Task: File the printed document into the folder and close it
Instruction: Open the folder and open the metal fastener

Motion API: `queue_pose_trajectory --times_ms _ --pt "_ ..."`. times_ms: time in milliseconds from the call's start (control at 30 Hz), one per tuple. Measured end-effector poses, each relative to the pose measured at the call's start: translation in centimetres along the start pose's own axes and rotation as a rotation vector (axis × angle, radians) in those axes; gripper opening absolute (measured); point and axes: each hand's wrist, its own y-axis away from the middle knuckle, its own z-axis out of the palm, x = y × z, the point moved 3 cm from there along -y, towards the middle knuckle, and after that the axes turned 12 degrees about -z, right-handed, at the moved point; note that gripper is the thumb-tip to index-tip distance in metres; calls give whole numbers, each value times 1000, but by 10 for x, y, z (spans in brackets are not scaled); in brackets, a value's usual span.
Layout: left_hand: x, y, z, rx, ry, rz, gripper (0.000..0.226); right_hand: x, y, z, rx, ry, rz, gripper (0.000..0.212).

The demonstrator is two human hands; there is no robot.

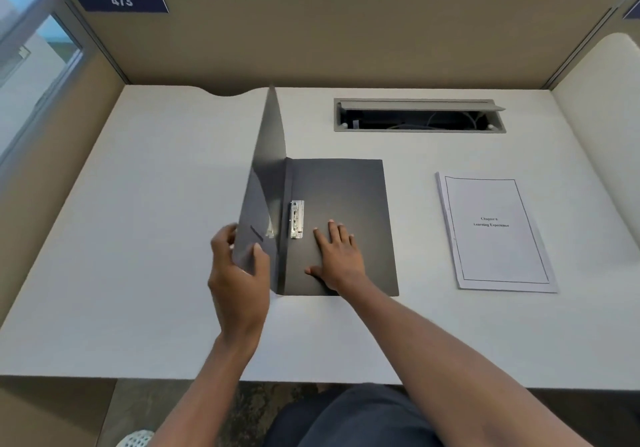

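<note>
left hand (239, 273) lifts folder (339, 224) cover upright; right hand (337, 259) presses flat.

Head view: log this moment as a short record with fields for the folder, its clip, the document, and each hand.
folder: dark folder on the desk, back panel flat, front cover raised near upright
clip: metal clip by the spine, nothing filed under it
document: printed document flat on the desk to the right of the folder, apart from it
left hand: left hand in a grip on the cover's lower edge
right hand: right hand flat, pressing the back panel
task state: document not yet filed
</note>
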Motion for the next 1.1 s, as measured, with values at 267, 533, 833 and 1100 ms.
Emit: queue_pose_trajectory --times_ms 267,533,833,1100 --pt "11 -53 -52 189 -309 -24 56 1 1 -2 2 -30 28 95" --pt "-39 -96 -47 131 -849 -164 68 1 2 -2 -5 -12 59 94" --pt "-99 -110 -6 -106 -939 -402 99 1 1 -1 -11 3 75 94" --pt "-94 -101 43 -242 -925 -258 52 7 -3 0 -20 -2 83 96"
